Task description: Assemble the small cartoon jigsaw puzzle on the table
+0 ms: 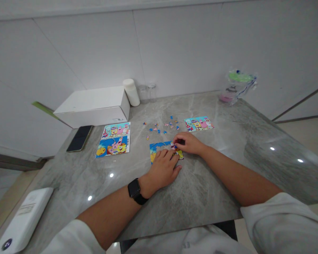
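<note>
A partly assembled jigsaw puzzle (154, 148), blue with yellow, lies on the grey table in front of me. My left hand (164, 168) rests across its lower part with fingers stretched out, hiding much of it. At the puzzle's upper right edge, my right hand (188, 143) pinches a small pinkish puzzle piece (172, 145); whether it sits in the picture I cannot tell. Several loose puzzle pieces (159, 131) are scattered just beyond. To their right is a finished-looking cartoon puzzle (200, 124). On the left, a printed picture sheet (113, 145) shows two cartoon scenes.
A dark phone (80, 138) lies left of the sheet, before a white box (95, 106). Behind stand a white bottle (131, 92) and two clear glasses (151, 92). A plastic bag (237, 88) sits at the back right, and a white device (25, 218) at the near left.
</note>
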`<state>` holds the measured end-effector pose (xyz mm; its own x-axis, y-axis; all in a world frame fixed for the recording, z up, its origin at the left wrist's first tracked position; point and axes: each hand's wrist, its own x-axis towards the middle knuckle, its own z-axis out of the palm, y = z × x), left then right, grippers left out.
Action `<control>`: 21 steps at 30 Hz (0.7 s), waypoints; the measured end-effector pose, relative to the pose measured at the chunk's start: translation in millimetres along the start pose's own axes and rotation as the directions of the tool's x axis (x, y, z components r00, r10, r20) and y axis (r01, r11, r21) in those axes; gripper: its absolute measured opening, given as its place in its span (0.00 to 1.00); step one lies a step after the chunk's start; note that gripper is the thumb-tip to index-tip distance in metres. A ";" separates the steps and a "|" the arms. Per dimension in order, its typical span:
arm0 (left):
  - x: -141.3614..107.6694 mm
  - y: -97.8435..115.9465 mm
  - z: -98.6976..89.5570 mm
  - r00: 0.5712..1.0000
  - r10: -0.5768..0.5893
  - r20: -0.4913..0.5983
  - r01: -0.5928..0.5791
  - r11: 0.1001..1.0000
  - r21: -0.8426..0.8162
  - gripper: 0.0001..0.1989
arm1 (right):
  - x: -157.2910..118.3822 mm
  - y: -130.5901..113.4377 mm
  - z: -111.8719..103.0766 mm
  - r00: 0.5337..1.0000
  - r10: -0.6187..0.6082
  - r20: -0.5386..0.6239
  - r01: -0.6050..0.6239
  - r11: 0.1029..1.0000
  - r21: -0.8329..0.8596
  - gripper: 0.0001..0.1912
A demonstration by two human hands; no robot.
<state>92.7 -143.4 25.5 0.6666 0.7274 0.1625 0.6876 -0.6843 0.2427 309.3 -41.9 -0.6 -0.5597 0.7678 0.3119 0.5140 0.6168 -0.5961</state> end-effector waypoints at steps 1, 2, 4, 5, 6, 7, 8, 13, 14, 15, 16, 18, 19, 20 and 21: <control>0.0 -0.2 0.0 1.000 0.001 -0.001 -0.001 1.000 -0.002 0.17 | 0.1 0.6 0.1 1.000 -0.007 -0.002 0.007 1.000 -0.017 0.05; 0.0 -0.3 0.0 1.000 0.002 -0.002 -0.002 1.000 -0.002 0.17 | 0.1 1.2 0.2 1.000 -0.012 -0.005 0.012 0.999 -0.032 0.05; 0.0 -0.7 0.1 1.000 0.005 0.000 -0.005 1.000 -0.001 0.17 | 0.1 2.1 0.5 1.000 -0.019 -0.009 0.018 0.998 -0.060 0.04; 0.0 -0.9 0.1 1.000 0.005 0.000 -0.005 1.000 0.001 0.17 | 0.1 2.4 0.6 1.000 -0.020 -0.008 0.020 0.997 -0.074 0.04; 0.0 -1.0 0.2 1.000 0.005 0.002 -0.005 1.000 0.003 0.17 | -0.1 2.6 0.7 1.000 -0.021 -0.007 0.020 0.996 -0.089 0.04; 0.1 -1.2 0.3 1.000 0.004 0.005 -0.004 1.000 0.005 0.17 | -0.2 2.6 0.8 1.000 -0.021 -0.005 0.021 0.994 -0.104 0.04; 0.3 -1.3 0.4 1.000 0.004 0.007 -0.004 1.000 0.007 0.17 | -0.4 2.6 0.8 1.000 -0.022 -0.003 0.021 0.993 -0.116 0.04; 0.7 -1.3 1.1 1.000 0.001 0.003 -0.001 1.000 0.004 0.17 | -1.1 2.1 1.1 1.000 -0.012 0.003 0.012 0.988 -0.153 0.04; 0.7 -1.4 1.3 1.000 0.001 0.001 -0.001 1.000 0.004 0.17 | -1.1 2.2 1.3 1.000 -0.009 0.001 0.009 0.988 -0.155 0.04; 0.5 -1.4 1.5 1.000 0.001 -0.001 -0.001 1.000 0.003 0.17 | -1.1 2.3 1.5 1.000 -0.006 0.000 0.006 0.988 -0.155 0.04; 0.4 -1.5 1.8 1.000 0.002 -0.003 -0.002 1.000 0.003 0.17 | -1.1 2.4 1.7 1.000 -0.004 0.001 0.004 0.988 -0.153 0.04; 0.2 -1.8 2.0 1.000 0.001 -0.004 -0.001 1.000 0.002 0.17 | -1.0 2.6 1.7 1.000 0.000 0.005 0.001 0.989 -0.148 0.04; 0.1 -1.9 2.1 1.000 0.001 -0.002 -0.001 1.000 0.002 0.17 | -1.0 2.6 1.6 1.000 0.000 0.009 0.001 0.989 -0.146 0.04; 0.0 -1.9 2.0 1.000 0.001 0.001 -0.001 1.000 0.003 0.17 | -1.1 2.6 1.2 1.000 -0.001 0.012 0.003 0.990 -0.144 0.04; 0.1 -2.0 1.9 1.000 0.001 0.003 -0.001 1.000 0.005 0.17 | -1.1 2.6 0.8 1.000 -0.002 0.016 0.004 0.989 -0.145 0.04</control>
<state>91.9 -142.1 23.2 0.6679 0.7269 0.1597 0.6886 -0.6850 0.2380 310.7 -41.3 -3.1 -0.5708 0.7639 0.3011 0.6004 0.6385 -0.4816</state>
